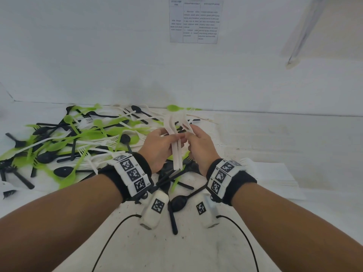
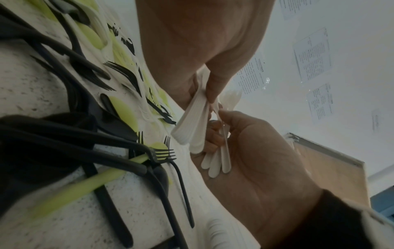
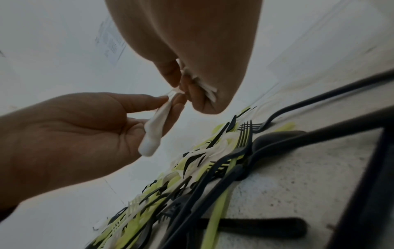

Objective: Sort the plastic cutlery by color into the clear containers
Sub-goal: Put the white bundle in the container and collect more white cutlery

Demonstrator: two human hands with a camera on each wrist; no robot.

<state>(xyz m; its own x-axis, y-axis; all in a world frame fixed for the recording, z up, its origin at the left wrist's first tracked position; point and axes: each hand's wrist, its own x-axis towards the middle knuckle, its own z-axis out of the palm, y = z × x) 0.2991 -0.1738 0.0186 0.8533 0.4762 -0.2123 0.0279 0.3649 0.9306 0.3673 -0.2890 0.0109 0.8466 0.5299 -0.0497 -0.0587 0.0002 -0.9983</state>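
Above the table's middle, both hands hold white plastic cutlery. My left hand pinches a bundle of white forks by the handles between thumb and fingers, tines pointing away. My right hand touches that bundle and grips several white pieces of its own. In the left wrist view the left hand's bundle fans downward. From the right wrist, the left hand is seen pinching white handles. A mixed pile of green, black and white cutlery covers the table's left. No clear container is recognisable.
Black forks and a black spoon lie under and between my wrists. A pale flat stack sits on the table to the right. A printed sheet hangs on the white wall behind. The speckled tabletop runs to the front.
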